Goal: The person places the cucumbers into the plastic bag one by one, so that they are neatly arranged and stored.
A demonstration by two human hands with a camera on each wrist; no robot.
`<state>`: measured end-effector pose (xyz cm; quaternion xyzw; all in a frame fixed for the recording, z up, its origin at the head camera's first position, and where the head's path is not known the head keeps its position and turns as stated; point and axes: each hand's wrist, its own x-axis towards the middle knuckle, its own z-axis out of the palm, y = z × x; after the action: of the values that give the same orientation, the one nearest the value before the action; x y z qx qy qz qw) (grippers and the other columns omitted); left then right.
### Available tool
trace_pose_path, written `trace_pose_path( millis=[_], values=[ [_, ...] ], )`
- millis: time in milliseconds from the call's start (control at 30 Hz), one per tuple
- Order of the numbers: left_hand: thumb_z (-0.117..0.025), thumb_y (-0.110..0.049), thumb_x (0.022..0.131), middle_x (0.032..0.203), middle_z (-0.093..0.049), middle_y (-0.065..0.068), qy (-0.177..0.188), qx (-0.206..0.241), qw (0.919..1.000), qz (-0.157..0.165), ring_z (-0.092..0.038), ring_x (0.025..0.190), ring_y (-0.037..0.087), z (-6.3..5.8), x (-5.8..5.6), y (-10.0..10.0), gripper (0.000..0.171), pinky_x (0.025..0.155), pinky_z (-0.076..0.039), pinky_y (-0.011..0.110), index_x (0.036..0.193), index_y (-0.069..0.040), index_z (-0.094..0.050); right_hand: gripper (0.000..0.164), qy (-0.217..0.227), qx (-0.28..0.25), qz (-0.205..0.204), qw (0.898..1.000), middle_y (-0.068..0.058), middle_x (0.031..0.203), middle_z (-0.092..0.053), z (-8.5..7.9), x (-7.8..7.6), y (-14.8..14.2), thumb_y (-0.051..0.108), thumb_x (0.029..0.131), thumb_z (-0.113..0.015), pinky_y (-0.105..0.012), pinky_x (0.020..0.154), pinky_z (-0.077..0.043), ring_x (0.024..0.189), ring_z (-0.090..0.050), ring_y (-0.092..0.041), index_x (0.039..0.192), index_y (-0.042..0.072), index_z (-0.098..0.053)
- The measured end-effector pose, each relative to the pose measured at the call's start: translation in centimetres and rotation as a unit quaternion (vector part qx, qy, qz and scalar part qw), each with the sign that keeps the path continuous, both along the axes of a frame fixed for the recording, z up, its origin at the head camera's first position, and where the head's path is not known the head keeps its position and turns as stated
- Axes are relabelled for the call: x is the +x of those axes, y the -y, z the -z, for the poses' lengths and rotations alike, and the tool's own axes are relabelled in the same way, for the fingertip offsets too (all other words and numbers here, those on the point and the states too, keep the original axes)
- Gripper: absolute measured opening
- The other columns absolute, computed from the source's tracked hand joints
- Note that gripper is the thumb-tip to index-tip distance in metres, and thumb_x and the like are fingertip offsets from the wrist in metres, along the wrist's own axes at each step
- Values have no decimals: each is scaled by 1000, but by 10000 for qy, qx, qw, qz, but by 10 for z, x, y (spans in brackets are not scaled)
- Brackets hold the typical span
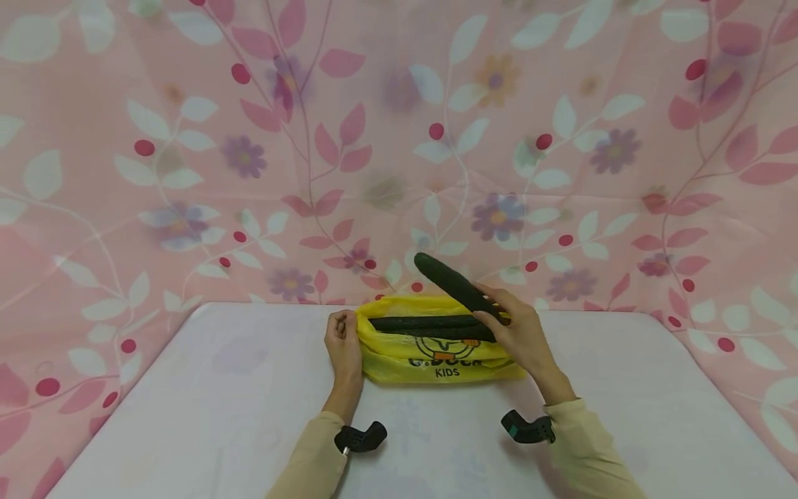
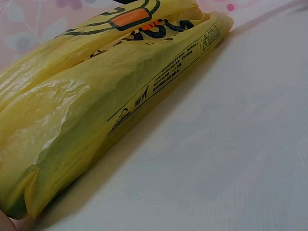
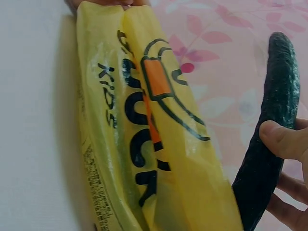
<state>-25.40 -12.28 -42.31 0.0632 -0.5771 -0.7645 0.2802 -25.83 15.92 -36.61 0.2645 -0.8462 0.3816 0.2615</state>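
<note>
A yellow plastic bag (image 1: pixel 389 367), printed with a cartoon face and the word KIDS, lies lengthwise on the table. Dark green cucumbers (image 1: pixel 424 324) show through its open top. My left hand (image 1: pixel 345 346) grips the bag's left end with curled fingers; in the left wrist view only a sliver of it appears at the lower left corner. Above the bag's right half, my right hand (image 1: pixel 524 336) holds another cucumber (image 1: pixel 451 281) near its lower end, tilted up to the left. The right wrist view shows thumb and fingers around this cucumber (image 3: pixel 279 86), beside the bag.
A white cloth covers the table (image 1: pixel 249 402). Behind its far edge hangs a pink curtain (image 1: pixel 399 138) with leaves and flowers. A black wrist device (image 1: pixel 361 438) sits on the left sleeve, and a similar device (image 1: pixel 526 426) on the right one.
</note>
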Motion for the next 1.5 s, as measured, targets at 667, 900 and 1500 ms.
trace_pose_path(
  millis=[667,900,1500],
  values=[
    [-50,-9,97,85,-56,5,-398,-260,9987,-196,-53,73,5,-4,5,-1,24,67,-46,13,103,14,-52,44,497,998,-188,9936,-5,121,-64,15,2,18,15,84,-70,-41,96,-47,112,-60,-23,126,15,-60],
    [-50,-9,97,85,-57,8,-606,-364,9967,-397,-53,72,5,-4,6,-1,25,67,-46,13,101,16,-53,42,671,1167,-183,9907,-2,123,-63,19,4,23,17,85,-69,-43,97,-46,114,-58,-23,126,17,-60],
    [-52,-4,94,80,-58,11,-1043,-704,9893,-735,-53,68,4,-4,9,-4,19,62,-45,12,95,16,-55,38,736,1723,-156,9822,1,121,-64,25,9,31,19,84,-70,-40,90,-50,110,-60,-20,122,21,-64]
  ],
)
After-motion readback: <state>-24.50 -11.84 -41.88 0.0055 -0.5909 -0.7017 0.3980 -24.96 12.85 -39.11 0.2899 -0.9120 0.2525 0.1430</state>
